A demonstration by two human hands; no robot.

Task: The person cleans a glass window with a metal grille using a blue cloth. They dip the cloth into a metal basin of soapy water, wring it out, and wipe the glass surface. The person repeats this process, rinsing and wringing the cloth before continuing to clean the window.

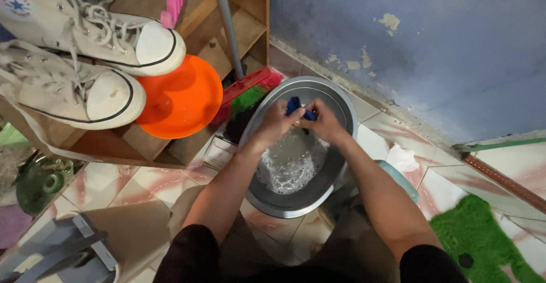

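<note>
Blue cloth [294, 104] over basin [341, 112], broom [250, 92] beside

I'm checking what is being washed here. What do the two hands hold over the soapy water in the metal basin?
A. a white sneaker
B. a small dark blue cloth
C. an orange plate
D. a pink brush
B: the left hand and right hand pinch a small dark blue cloth between them above the foamy water in the metal basin.

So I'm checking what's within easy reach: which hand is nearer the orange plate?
Left. The left hand is over the metal basin, on the side toward the orange plate. The right hand is beside it, farther from the plate. Both grip a blue cloth.
</note>
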